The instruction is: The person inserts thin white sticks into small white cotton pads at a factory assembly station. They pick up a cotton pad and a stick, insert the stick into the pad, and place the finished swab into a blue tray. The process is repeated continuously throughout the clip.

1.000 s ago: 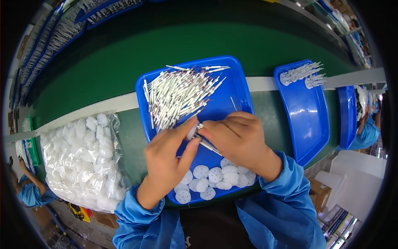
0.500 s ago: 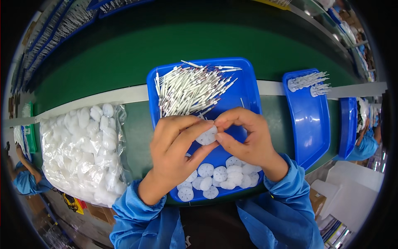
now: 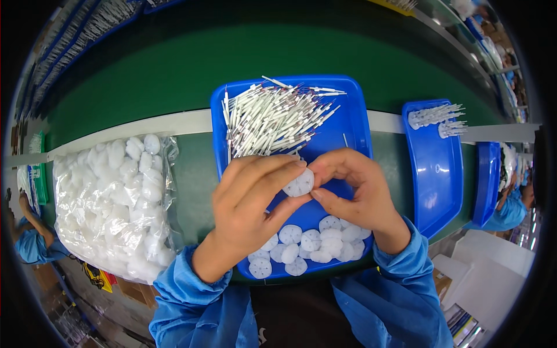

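Note:
Over the blue tray [image 3: 366, 124], my left hand [image 3: 246, 197] is closed on a small round white disc [image 3: 300, 184] with tiny holes, its face turned up toward me. My right hand [image 3: 354, 188] meets it from the other side, thumb and forefinger pinching at the disc's right edge; anything thin between those fingertips is hidden. Behind my hands, a heap of thin white sticks with dark tips [image 3: 272, 116] fills the tray's far left. Several more white discs [image 3: 310, 239] lie along its near edge, beneath my hands.
To the left rests a clear plastic bag of white rounded pieces [image 3: 110, 197]. At right, a second blue tray [image 3: 432, 185] bears discs with sticks standing in them [image 3: 432, 116]; another blue tray [image 3: 486, 180] lies beyond. Blue-sleeved people work at both sides.
The view has shifted slightly, so the trays sit a little further right. Both hands stay together at the disc, which is tilted a little differently and shows more of its face.

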`<state>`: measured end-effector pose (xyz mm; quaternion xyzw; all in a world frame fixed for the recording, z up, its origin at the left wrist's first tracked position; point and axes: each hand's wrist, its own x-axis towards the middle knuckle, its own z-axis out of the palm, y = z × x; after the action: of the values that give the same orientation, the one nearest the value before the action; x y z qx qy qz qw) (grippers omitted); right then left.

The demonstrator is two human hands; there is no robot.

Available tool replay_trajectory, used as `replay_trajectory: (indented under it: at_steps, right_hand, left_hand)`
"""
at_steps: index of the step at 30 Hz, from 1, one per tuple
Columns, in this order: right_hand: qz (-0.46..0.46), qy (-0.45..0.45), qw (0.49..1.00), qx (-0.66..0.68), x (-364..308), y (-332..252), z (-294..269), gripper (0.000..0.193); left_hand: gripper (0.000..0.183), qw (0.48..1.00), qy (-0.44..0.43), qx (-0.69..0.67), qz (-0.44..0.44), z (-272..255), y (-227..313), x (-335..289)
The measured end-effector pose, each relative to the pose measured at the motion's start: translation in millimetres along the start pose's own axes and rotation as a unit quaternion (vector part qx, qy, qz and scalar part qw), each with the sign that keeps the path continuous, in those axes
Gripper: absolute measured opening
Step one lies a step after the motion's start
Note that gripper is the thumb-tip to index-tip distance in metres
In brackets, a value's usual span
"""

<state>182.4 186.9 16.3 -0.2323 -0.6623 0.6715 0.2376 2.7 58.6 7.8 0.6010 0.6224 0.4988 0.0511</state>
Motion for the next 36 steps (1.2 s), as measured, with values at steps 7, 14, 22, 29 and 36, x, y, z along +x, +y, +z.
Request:
replay_trajectory:
  at_steps: [7,14,22,29,36]
  right_hand:
    - [-0.244,0.036,0.777,-0.579,44,-12,-37,0.018]
    - [-0.247,-0.008,0.646,-0.722,62,-1,-34,0.015]
    - [-0.252,0.031,0.669,-0.698,52,3,-43,0.017]
    - [-0.226,0.045,0.837,-0.497,35,-18,-30,0.018]
    - [-0.219,0.01,0.887,-0.407,12,-6,-7,0.027]
  left_hand:
    - [0.04,0.981,0.001,-0.192,-0.035,-2,-11,-8]
    - [0.031,0.955,0.001,-0.253,-0.154,-10,-15,-13]
    - [0.047,0.929,-0.043,-0.34,-0.14,-13,-16,-3]
    - [0.064,0.92,-0.046,-0.339,-0.192,-10,-19,-11]
    - [0.046,0.912,-0.011,-0.337,-0.231,-2,-14,-15]
